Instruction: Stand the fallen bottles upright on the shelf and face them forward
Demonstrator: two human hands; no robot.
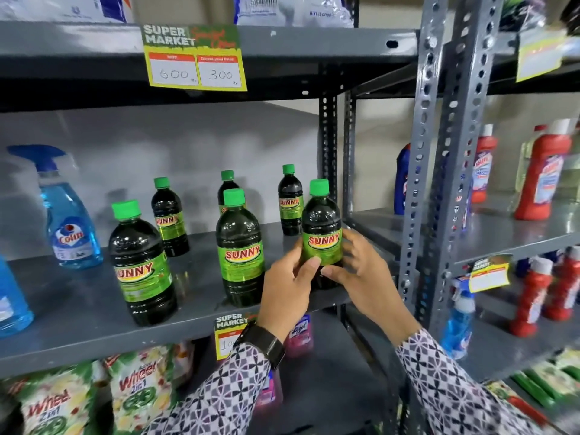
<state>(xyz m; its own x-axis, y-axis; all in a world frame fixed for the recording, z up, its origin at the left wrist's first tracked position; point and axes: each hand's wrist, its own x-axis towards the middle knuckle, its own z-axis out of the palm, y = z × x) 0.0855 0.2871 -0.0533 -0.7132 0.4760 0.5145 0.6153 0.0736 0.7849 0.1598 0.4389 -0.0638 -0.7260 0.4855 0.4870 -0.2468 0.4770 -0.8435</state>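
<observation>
Several dark Sunny bottles with green caps stand upright on the grey shelf. The front right bottle stands near the shelf's right front corner, label facing me. My left hand and my right hand both grip its lower half from either side. Another bottle stands just left of my left hand, and one stands further left, both labels forward. Three smaller-looking bottles stand in the back row. The one behind the middle bottle is mostly hidden.
A blue Colin spray bottle stands at the shelf's left, another blue bottle at the frame edge. A slotted steel upright stands right of my hands. Red bottles fill the neighbouring rack. Detergent bags lie below.
</observation>
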